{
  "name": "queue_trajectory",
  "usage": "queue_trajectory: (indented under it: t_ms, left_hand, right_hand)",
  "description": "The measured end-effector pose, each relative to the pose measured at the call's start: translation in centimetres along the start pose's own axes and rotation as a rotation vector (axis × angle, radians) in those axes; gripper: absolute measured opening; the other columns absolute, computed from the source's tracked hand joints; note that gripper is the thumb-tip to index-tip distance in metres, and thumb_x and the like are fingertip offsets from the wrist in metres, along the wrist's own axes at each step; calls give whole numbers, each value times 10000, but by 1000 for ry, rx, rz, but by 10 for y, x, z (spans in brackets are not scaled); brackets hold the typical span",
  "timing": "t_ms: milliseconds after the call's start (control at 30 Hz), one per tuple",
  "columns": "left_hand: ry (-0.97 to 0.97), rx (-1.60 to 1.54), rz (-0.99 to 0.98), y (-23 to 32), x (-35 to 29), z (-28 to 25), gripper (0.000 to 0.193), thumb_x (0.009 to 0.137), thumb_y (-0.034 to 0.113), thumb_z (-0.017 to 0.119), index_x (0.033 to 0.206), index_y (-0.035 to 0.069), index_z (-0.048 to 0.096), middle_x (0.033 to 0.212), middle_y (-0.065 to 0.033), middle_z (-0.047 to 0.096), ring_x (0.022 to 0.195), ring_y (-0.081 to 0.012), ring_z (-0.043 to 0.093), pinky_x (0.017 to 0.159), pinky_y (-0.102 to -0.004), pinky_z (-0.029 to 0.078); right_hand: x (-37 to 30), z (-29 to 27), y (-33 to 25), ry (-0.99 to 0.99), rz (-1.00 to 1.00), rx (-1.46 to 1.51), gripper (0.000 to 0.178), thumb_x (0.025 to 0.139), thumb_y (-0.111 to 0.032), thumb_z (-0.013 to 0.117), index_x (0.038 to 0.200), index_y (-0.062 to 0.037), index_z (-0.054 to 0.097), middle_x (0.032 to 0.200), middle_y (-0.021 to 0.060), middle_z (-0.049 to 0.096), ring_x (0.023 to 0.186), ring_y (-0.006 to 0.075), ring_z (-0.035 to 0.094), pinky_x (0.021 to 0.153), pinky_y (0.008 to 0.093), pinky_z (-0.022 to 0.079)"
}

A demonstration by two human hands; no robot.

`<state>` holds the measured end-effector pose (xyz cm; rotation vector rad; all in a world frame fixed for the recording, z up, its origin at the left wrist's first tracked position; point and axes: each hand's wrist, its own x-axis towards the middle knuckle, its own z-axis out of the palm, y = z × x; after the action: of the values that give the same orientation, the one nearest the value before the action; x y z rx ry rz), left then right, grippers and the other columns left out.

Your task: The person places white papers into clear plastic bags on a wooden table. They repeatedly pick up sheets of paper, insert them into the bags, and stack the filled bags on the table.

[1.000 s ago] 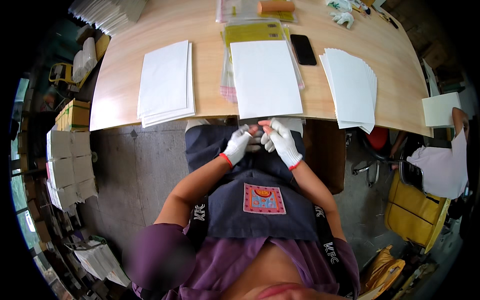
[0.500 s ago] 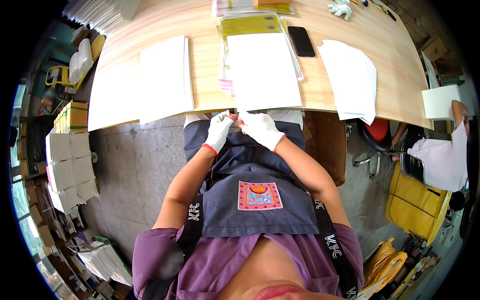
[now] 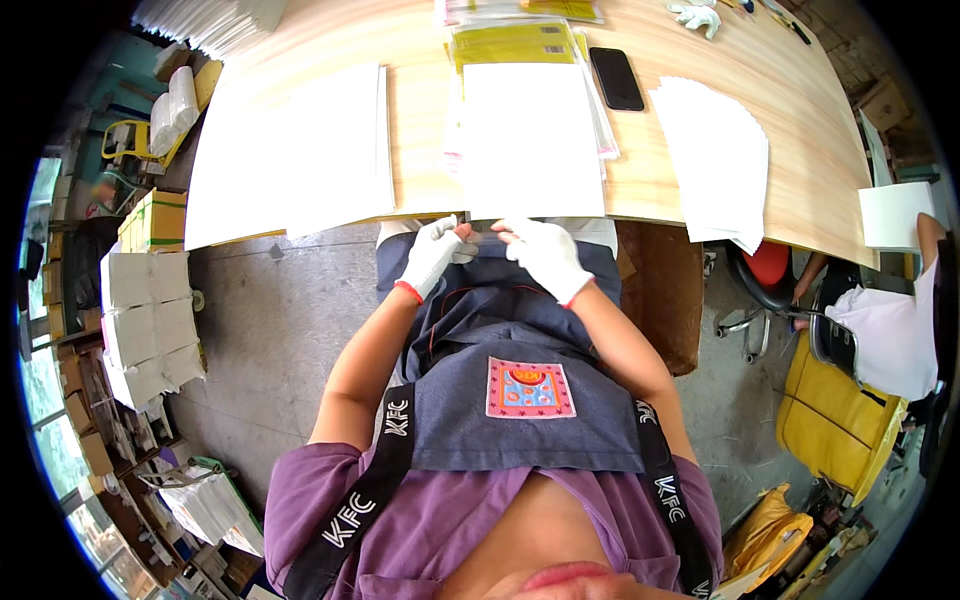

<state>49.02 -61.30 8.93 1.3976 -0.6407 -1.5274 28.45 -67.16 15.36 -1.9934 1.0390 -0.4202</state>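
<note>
Both hands wear white gloves with red cuffs and bare fingertips, and hover over my lap just below the table edge. My left hand [image 3: 430, 258] has its fingers curled, thumb and forefinger together; whatever lies between them is too small to make out. A short gap to the right, my right hand [image 3: 548, 258] has its fingers stretched toward the left one, slightly apart, with nothing visible in them. Right ahead, white sheets [image 3: 532, 140] lie on clear plastic sleeves with yellow-green inserts [image 3: 510, 42]. More white sheets [image 3: 340, 150] lie to the left, and fanned white sheets [image 3: 715, 160] to the right.
A black phone [image 3: 617, 79] lies on the wooden table [image 3: 425, 120], with a loose white glove [image 3: 695, 18] farther back. Stacked paper [image 3: 215, 22] stands far left. At right, a person in a white top [image 3: 885, 320] sits near a red-and-black stool [image 3: 765, 270].
My hands, close together before, have come apart: the right has moved rightward, its fingers loosening, while the left stays curled. The whole view has shifted slightly. The sheets lie as before.
</note>
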Motion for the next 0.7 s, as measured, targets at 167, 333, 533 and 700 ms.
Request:
queue_trajectory:
  t_ms: [167, 333, 533, 700]
  left_hand:
    - [-2, 33, -9, 4, 0, 3, 212, 944, 187, 510, 983, 4, 610, 850, -84, 680, 673, -135, 643, 616, -252, 529]
    - [13, -164, -31, -1, -1, 6, 165, 934, 164, 526, 936, 23, 610, 799, -61, 666, 668, -147, 649, 614, -262, 540]
    - [-24, -50, 71, 3, -13, 7, 176, 928, 196, 565, 926, 25, 610, 889, -77, 674, 713, -144, 644, 666, -260, 531]
    - [-9, 294, 185, 3, -10, 2, 214, 932, 210, 574, 922, -1, 605, 867, -72, 670, 729, -121, 626, 672, -252, 504]
  right_hand:
    - [35, 45, 8, 131, -288, -349, 127, 823, -238, 610, 914, -150, 625, 801, 64, 664, 710, 249, 664, 583, 359, 521]
    - [30, 26, 0, 24, -376, -366, 115, 795, -219, 624, 829, -110, 634, 775, 103, 648, 668, 267, 640, 574, 384, 520]
    - [-103, -81, 167, 627, 267, 1600, 184, 934, -234, 511, 902, -74, 597, 654, 9, 562, 550, 147, 559, 501, 253, 474]
    - [-289, -41, 266, 676, 689, 4348, 346, 889, -376, 525, 842, -66, 673, 845, 124, 674, 763, 294, 656, 672, 413, 528]
